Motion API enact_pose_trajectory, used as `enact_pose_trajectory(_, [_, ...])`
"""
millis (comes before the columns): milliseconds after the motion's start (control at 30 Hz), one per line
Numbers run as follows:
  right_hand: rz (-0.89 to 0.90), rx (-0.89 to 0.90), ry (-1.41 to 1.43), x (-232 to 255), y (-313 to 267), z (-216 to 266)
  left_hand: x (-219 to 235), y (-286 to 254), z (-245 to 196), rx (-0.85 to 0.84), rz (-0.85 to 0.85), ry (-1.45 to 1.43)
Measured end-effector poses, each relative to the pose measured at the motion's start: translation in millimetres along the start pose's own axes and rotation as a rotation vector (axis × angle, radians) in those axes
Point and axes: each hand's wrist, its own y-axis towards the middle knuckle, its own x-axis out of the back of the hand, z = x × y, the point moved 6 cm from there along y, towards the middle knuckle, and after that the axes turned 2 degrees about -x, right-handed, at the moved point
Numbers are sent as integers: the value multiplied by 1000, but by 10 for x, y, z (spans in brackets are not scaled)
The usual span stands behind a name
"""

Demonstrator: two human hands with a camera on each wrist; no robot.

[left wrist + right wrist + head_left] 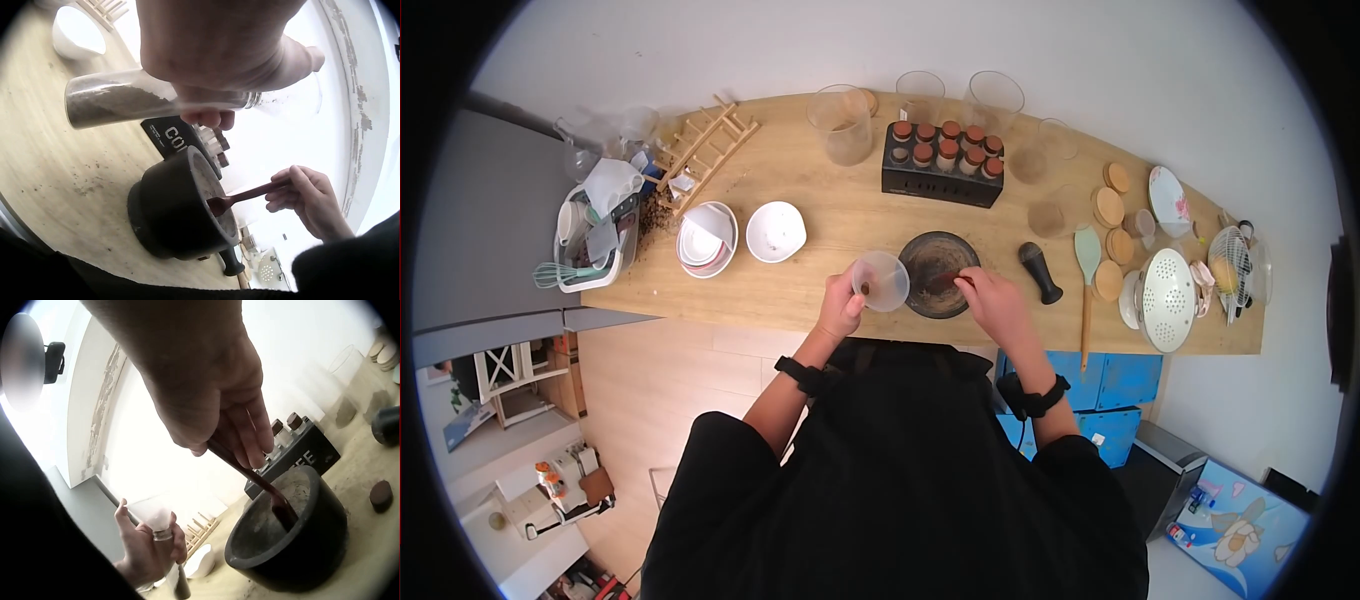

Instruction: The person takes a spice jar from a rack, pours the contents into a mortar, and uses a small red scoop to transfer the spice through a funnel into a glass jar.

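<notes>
I have the left hand [838, 308] out in front of the body, elbow bent and set wide, forearm slanting inward from the dark sleeve, with a black strap [800, 376] round the wrist. Its fingers are wrapped round a glass bottle [112, 100] partly filled with brown powder. A clear funnel [885, 280] sits at the bottle's mouth, its wide end facing up towards my head camera, just beside the near-left rim of the black mortar [175, 203]. From the right wrist view I read the bottle as close to upright with a slight tilt; I cannot tell whether its base touches the table [770, 295].

The right hand [998, 305] comes in from the other side, wrist above the mortar's near-right edge, fingers pointing downward. Thumb and fingers are pinched together on the upper handle of a brown spoon [256, 192]. The handle slopes down from the hand over the rim, and the spoon's head is inside the mortar, where powder coats the inner wall.

The mortar stands on the table between the two hands. A brown cap [381, 496] lies near it, a black pestle [1037, 270] lies right of the right hand, and a black rack [940, 186] of capped bottles stands beyond.
</notes>
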Motion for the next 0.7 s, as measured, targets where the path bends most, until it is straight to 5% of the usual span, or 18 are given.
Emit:
enact_pose_trajectory(233, [166, -3, 111, -167, 222, 87, 16, -38, 138, -26, 16, 61])
enact_pose_trajectory(400, [309, -309, 338, -252, 370, -279, 35, -73, 207, -2, 25, 114])
enact_pose_trajectory(700, [302, -686, 863, -476, 359, -1002, 30, -150, 377, 95, 120, 251])
